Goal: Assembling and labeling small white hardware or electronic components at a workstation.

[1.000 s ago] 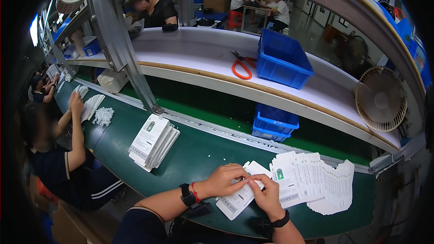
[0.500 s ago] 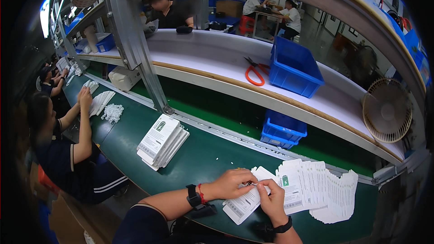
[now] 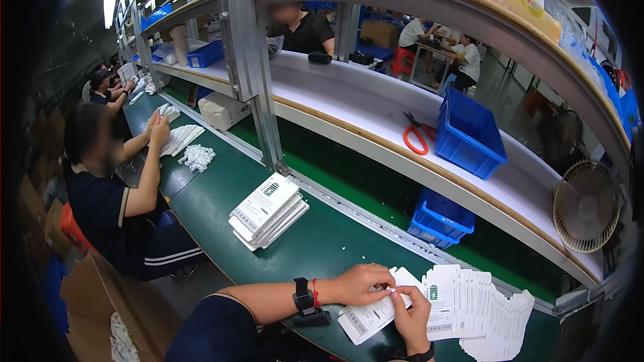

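My left hand [image 3: 367, 285] and my right hand [image 3: 412, 314] meet at the fingertips near the table's front edge. Between their pinched fingers is a small white piece [image 3: 392, 289], mostly covered. Right below them lies a white printed card [image 3: 365, 322] with rounded corners, partly hidden by the fingers. Just right of my hands, a fanned row of similar cards [image 3: 463, 302] overlaps, with a second fan of cards [image 3: 504, 328] spreading at its right end. Farther left stands a neat stack of white printed cards [image 3: 268, 208].
Red-handled scissors [image 3: 417, 137] and a blue bin [image 3: 471, 135] sit on the shelf; more blue bins [image 3: 441, 218] stand beneath. A round fan [image 3: 586, 206] is at right. On the left, a co-worker [image 3: 114, 181] handles cards beside a heap of small white pieces [image 3: 198, 157].
The view has shifted, so the scene sits farther right and lower at left. My hands stay pinched together over the card, with only slight finger movement.
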A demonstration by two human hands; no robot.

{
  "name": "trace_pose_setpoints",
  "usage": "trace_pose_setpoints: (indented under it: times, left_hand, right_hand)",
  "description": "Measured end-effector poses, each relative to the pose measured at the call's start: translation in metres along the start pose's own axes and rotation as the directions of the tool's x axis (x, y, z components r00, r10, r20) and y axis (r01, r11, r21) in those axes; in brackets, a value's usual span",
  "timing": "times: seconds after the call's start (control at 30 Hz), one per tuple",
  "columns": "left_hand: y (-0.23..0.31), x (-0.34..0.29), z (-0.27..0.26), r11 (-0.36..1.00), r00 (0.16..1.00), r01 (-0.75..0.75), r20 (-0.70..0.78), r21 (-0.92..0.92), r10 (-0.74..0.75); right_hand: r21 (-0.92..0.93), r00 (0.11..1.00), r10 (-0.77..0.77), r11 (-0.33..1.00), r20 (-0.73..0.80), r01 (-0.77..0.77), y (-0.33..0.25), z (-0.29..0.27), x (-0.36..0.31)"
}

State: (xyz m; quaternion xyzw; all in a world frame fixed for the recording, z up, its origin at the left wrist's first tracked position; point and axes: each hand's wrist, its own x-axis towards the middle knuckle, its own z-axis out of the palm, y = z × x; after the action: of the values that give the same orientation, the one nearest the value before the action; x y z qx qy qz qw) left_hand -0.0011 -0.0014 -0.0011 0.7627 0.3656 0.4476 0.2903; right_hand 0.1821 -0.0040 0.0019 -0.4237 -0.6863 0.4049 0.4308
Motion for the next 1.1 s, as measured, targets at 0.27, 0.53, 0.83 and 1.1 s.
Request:
trace_pose_setpoints:
  times: [0.27,0.53,0.83,1.1]
  left_hand:
    - [-0.002,0.001,0.0,0.999,0.999,-0.04,0.005,0.003,0.04]
    - [0.001,0.002,0.0,0.998,0.998,-0.063,0.013,-0.012,0.063]
    - [-0.003,0.002,0.002,0.997,0.997,-0.079,0.013,0.0,0.079]
    - [-0.005,0.002,0.003,0.997,0.998,-0.069,0.008,0.039,0.069]
  right_hand:
    - [0.043,1.0,-0.01,0.999,0.008,0.009,-0.003,-0.001,0.002]
    - [0.005,1.0,0.004,1.0,-0.014,-0.004,0.005,-0.001,0.001]
    - [-0.007,0.999,0.035,0.999,-0.002,-0.035,-0.003,-0.002,0.001]
    - [0.024,1.0,0.003,1.0,-0.002,-0.003,-0.005,-0.002,0.002]
